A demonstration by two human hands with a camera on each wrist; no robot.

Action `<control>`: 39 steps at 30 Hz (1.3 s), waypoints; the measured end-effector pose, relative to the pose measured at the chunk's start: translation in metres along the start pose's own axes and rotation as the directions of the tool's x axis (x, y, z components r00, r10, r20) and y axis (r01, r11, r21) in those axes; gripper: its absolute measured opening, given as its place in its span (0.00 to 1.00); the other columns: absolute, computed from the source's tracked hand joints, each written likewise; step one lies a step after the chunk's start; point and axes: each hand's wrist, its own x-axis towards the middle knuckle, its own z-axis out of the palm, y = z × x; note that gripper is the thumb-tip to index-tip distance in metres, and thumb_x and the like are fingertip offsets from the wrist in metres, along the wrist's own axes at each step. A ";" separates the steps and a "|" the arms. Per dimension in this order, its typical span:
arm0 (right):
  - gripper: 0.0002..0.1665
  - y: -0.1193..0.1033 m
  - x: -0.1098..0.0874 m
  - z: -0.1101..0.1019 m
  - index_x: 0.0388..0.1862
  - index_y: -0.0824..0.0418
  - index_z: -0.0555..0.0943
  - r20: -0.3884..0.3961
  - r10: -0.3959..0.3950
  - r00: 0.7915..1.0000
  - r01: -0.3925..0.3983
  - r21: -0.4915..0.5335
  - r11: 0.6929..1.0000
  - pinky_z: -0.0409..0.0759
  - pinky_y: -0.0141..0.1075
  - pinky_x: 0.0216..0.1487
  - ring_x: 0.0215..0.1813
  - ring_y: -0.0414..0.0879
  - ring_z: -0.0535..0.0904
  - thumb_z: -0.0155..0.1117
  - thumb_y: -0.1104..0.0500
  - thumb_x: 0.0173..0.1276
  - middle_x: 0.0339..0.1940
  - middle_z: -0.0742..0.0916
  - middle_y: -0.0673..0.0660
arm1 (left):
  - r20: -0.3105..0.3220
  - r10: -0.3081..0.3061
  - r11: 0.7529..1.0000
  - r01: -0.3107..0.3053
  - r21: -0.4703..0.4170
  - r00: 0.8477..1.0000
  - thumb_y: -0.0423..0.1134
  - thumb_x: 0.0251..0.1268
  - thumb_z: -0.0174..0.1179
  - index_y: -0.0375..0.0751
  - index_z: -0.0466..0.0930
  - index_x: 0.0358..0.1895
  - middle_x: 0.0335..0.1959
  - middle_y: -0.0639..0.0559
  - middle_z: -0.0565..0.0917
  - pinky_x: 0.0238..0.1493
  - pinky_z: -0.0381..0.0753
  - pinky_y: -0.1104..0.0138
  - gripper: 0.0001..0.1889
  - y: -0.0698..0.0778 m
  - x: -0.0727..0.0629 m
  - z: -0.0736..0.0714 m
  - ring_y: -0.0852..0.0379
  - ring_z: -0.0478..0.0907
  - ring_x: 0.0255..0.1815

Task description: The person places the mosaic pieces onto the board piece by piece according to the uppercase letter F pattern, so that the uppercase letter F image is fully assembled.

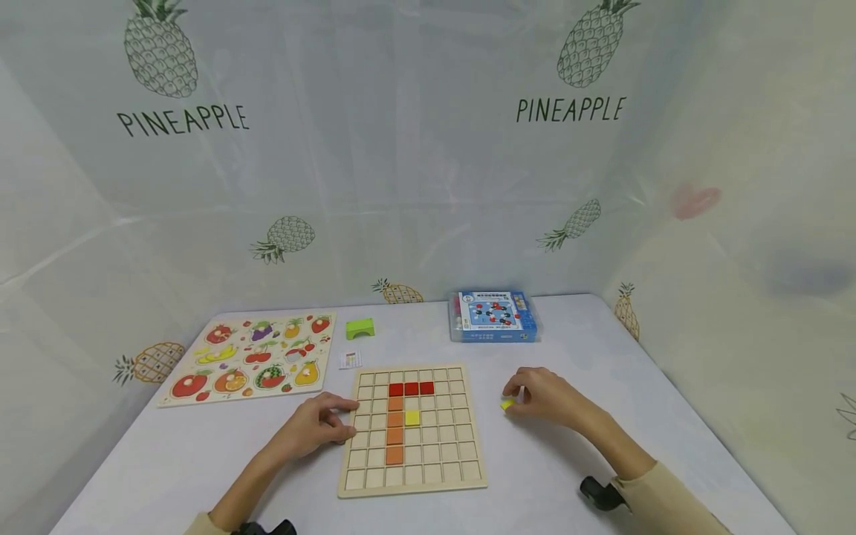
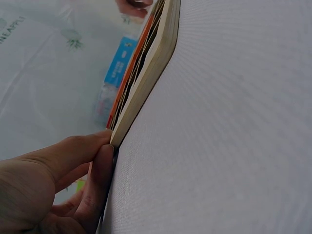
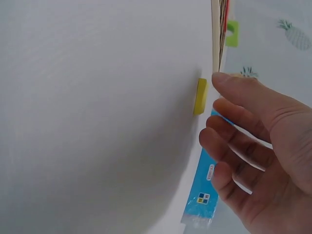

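Low in the middle of the head view: a pale wooden grid board [image 1: 412, 429] flat on the white table [image 1: 167, 461], with three red square tiles [image 1: 411, 388] in a row near its top, a column of four orange square tiles [image 1: 394, 430] beneath the leftmost red, and one yellow square tile seated in the grid [image 1: 412, 417] just right of that column.

Left hand [image 1: 314, 427] against the board's left edge, fingers loosely bent, fingertips [image 2: 100, 146] touching the rim and holding nothing else; seemingly steadying the board.

Right of the board, right hand [image 1: 545, 395] arched over a loose small yellow square tile [image 1: 507, 405] lying on the table. From the right wrist view, fingers [image 3: 243, 97] spread and relaxed, close over the tile [image 3: 200, 96] but not yet closed round it; contact impossible to tell.

Probably the pick-up step of filling the grid: tile still on the table, well apart from the board. Next move likely a pinch on the tile's edges, a lift, then a carry left to a free cell, set down square to the slot.

Further up the frame: a fruit-shaped wooden puzzle board [image 1: 250, 358] at left, a green block [image 1: 360, 328], a small printed card [image 1: 350, 360], and a blue boxed game [image 1: 493, 316] behind.
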 end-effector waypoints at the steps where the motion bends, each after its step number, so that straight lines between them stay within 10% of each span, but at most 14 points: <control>1: 0.11 0.001 0.000 0.000 0.38 0.54 0.87 0.002 -0.007 1.000 0.007 0.008 1.000 0.72 0.28 0.32 0.31 0.39 0.75 0.76 0.57 0.56 0.33 0.85 0.46 | 0.001 -0.001 1.000 0.001 0.000 1.000 0.45 0.57 0.71 0.44 0.82 0.56 0.49 0.45 0.79 0.33 0.75 0.73 0.23 0.000 0.000 0.000 0.63 0.79 0.32; 14: 0.15 0.010 0.002 0.002 0.43 0.57 0.87 0.102 -0.030 0.994 0.019 0.108 0.994 0.74 0.28 0.34 0.34 0.41 0.76 0.76 0.59 0.56 0.37 0.85 0.48 | -0.007 -0.005 1.000 0.005 0.024 1.000 0.46 0.55 0.72 0.45 0.83 0.55 0.45 0.47 0.79 0.33 0.74 0.74 0.23 -0.002 -0.001 0.000 0.64 0.78 0.31; 39: 0.10 0.012 -0.003 0.004 0.38 0.52 0.86 0.052 -0.046 0.998 0.042 0.072 0.996 0.74 0.28 0.33 0.32 0.38 0.76 0.75 0.56 0.57 0.34 0.84 0.46 | -0.005 0.009 1.000 -0.009 -0.027 1.000 0.44 0.54 0.73 0.43 0.83 0.55 0.51 0.44 0.80 0.34 0.74 0.74 0.24 0.000 -0.001 0.001 0.63 0.79 0.31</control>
